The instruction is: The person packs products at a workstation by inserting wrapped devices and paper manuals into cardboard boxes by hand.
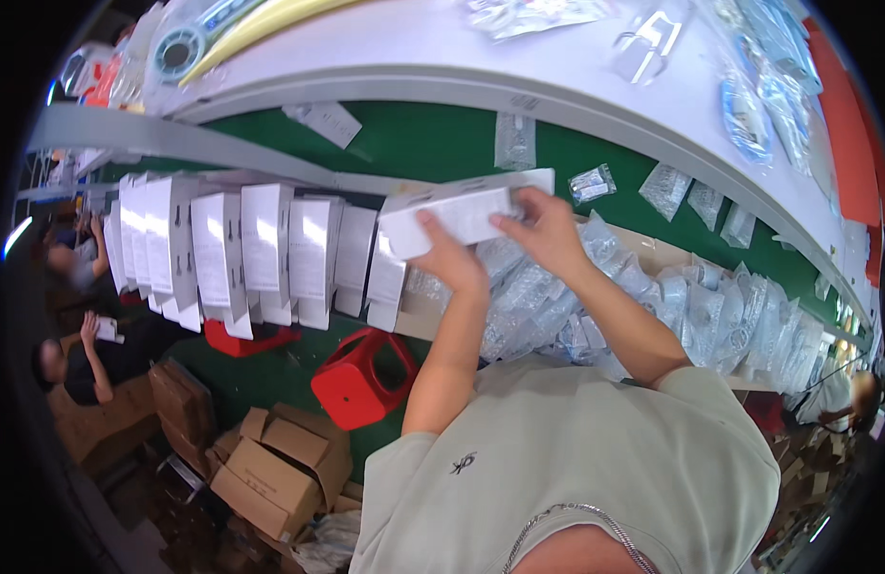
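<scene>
Between my two hands is a white cardboard box (459,212), held just above the bench, with a flap standing up along its far side. My left hand (447,253) wraps round its left end, thumb on the near face. The fingers of my right hand (543,228) grip its right end. To the left stands a row of similar white boxes (266,239), their flaps raised. A heap of clear bubble-wrap pouches (548,297) lies under and to the right of my right forearm; what they contain is hard to make out.
Beyond the green bench top (433,129) runs a white shelf (366,57) with plastic-wrapped items. Loose pouches (666,189) lie on the green surface. A red stool (356,392) and an opened brown carton (270,474) stand at the lower left. Other people sit at both sides.
</scene>
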Demonstrator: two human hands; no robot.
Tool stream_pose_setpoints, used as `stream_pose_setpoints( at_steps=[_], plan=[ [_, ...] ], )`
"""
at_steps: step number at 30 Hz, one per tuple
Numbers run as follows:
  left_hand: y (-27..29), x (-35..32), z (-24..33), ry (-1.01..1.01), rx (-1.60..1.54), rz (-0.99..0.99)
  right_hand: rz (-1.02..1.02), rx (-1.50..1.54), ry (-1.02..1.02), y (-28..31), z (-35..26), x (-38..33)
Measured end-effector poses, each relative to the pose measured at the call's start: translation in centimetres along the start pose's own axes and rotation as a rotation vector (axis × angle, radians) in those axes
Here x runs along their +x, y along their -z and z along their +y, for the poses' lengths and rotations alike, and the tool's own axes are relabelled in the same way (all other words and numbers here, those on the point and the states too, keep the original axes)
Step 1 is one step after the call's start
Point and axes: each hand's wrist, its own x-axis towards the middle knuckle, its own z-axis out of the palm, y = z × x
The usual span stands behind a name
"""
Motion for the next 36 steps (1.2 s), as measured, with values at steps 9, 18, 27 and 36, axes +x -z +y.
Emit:
stream_pose_setpoints(
  at_steps=[9,18,27,36],
  plan=[
    [-0.5,0.8,-3.3,-0.115,-0.037,-0.055,0.331,0.533,0.14,-0.6,-1.2,-0.5],
    [6.9,6.0,-2.0,-0.465,0.905,-0.333,0.465,-0.067,0.246,5.0,1.0,6.4],
    [16.5,9.9,2.0,-0.753,1.773,-0.436,0.747,-1.045,0.551,12.9,7.9,13.5],
    [18.4,10.5,3.2,-0.67,1.737,-0.385,0.646,-0.94,0.757,14.8,9.1,18.3]
  ],
)
